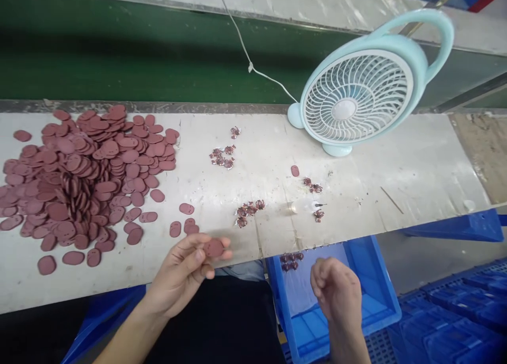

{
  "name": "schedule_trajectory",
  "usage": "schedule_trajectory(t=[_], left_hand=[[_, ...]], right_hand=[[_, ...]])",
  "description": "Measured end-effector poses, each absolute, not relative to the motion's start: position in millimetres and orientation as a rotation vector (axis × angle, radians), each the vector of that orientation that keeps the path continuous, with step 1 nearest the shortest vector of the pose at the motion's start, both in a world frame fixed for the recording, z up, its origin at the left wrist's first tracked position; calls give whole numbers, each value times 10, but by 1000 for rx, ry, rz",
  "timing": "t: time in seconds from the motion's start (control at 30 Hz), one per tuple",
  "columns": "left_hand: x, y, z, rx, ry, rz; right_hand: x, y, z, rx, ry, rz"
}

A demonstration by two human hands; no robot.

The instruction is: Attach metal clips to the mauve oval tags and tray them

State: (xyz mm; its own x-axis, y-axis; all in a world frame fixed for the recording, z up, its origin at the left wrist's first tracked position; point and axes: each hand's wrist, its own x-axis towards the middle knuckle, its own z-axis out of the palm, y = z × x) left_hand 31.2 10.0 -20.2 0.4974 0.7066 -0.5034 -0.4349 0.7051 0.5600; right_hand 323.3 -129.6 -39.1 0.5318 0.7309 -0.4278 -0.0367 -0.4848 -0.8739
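Note:
My left hand (184, 271) pinches a flat reddish-brown oval disc (214, 248) between thumb and fingers at the table's front edge. Over the blue crate (309, 329) is my right hand (336, 287), its fingers curled together. Whatever those fingers may hold is hidden. Inside the crate, beyond that hand, several small dark brown pieces (292, 259) lie in rows. A large heap of similar oval discs (91, 168) covers the table's left part, with a few loose discs (191, 226) near my left hand. Small clusters of dark brown pieces (247, 212) lie mid-table.
A light-blue fan (356, 97) stands at the back right, its white cord (241, 42) running up. A small clear bottle with a dark thin tip (307, 205) lies on the table (415, 163). More blue crates (455, 322) are at the lower right.

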Motion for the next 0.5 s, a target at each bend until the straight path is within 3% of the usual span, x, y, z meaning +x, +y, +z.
schedule_trajectory(t=[0.13,0.27,0.37,0.5], left_hand=[[487,-58,-189,290,700,666],[532,-140,-162,263,656,660],[522,-156,-168,246,646,669],[556,-170,-189,220,626,686]], right_hand=[[3083,-578,-229,-927,-105,1485],[3077,-124,-374,-365,89,1562],[2988,-108,-325,-332,113,1599],[2680,-306,3,-765,-62,1526]])
